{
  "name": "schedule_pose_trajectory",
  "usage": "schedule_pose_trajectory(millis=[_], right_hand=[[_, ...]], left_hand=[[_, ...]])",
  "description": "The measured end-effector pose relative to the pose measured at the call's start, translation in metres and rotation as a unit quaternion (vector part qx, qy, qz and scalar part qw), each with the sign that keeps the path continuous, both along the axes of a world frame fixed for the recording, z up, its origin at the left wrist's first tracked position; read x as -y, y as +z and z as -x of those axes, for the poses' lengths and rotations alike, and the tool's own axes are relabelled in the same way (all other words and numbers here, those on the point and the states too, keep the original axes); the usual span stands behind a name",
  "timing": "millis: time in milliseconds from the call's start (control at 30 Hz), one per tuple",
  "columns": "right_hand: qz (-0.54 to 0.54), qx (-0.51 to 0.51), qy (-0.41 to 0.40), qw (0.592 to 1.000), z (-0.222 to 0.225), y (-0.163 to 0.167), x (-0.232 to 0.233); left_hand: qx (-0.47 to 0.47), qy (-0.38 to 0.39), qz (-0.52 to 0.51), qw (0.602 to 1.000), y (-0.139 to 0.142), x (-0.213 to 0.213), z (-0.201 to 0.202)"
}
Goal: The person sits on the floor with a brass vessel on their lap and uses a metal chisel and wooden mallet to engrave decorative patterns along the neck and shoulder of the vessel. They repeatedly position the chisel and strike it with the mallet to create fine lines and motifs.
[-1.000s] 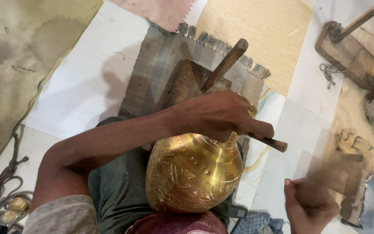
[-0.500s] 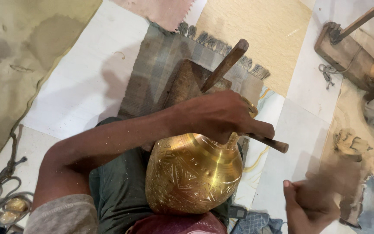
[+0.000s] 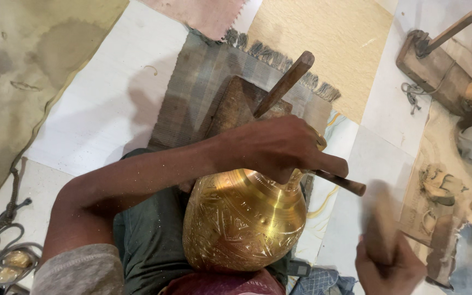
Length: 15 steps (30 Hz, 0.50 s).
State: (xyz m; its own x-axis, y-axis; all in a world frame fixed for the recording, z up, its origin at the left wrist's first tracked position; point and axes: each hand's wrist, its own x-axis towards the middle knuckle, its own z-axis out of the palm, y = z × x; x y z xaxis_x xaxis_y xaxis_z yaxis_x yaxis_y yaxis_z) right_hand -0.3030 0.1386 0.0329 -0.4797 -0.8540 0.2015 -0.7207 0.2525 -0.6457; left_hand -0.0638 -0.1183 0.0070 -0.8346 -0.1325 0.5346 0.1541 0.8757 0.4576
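A shiny engraved brass pot lies on its side in my lap. My left hand rests over its neck and is shut on a thin dark metal rod, whose end sticks out to the right. My right hand, at the lower right, grips a wooden mallet that is blurred by motion and stands just right of the rod's end. Behind the pot a wooden block holds a slanted wooden stick.
A grey fringed mat lies under the block. A wooden block with a handle sits at the upper right, with scattered tools below it. Rope trails at the lower left beside a stained cloth.
The blurred mallet in my right hand has swung left, from out at the right toward the rod's end. My left hand and the pot stay put.
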Motion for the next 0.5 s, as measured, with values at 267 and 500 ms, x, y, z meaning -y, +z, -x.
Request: schedule_pose_trajectory(millis=[267, 500], right_hand=[[0.163, 0.087, -0.051, 0.982, -0.014, -0.009, 0.007], [0.021, 0.041, 0.005, 0.999, -0.003, -0.006, 0.002]], left_hand=[[-0.026, -0.006, 0.018, 0.999, -0.003, 0.003, 0.002], [-0.02, -0.004, 0.042, 0.999, -0.004, 0.005, 0.004]])
